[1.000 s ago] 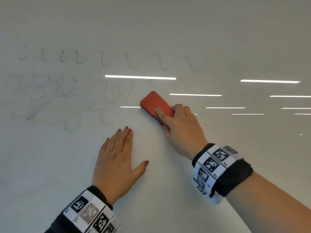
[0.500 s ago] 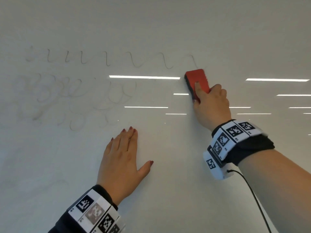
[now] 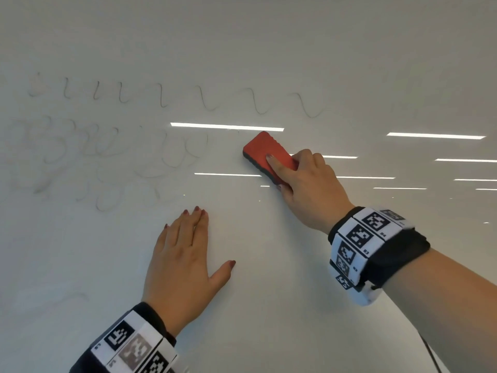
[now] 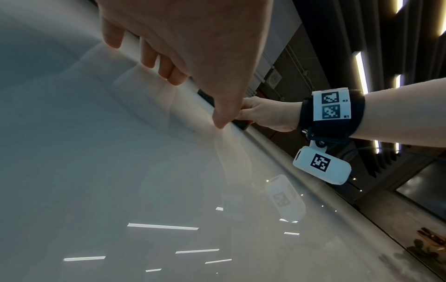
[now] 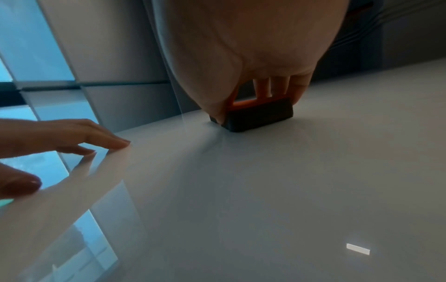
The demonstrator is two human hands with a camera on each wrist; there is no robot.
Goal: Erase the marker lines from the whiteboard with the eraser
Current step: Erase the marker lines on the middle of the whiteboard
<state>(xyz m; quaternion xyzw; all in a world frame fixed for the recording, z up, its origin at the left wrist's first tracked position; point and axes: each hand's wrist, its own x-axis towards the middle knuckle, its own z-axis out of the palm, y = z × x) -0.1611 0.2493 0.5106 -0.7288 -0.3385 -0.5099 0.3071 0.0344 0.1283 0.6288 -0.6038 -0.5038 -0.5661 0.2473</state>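
Note:
The red eraser (image 3: 265, 152) with a dark felt base lies flat on the whiteboard (image 3: 269, 305), tilted up to the left. My right hand (image 3: 309, 184) grips its lower right end, thumb on the near side. In the right wrist view the eraser (image 5: 258, 114) is pinched between thumb and fingers. A faint wavy marker line (image 3: 209, 99) runs above it. Smudged loops (image 3: 102, 160) spread to its left. My left hand (image 3: 183, 254) lies flat on the board below the eraser, fingers straight.
Ceiling lights reflect as bright bars (image 3: 227, 126) on the glossy board. The board's far edge (image 4: 277, 141) shows in the left wrist view, with a dark wall behind it. A faint short stroke (image 3: 75, 294) sits at the lower left.
My right hand swept the eraser up to the right end of the wavy line, then back down and left, below that line. My left hand stayed put.

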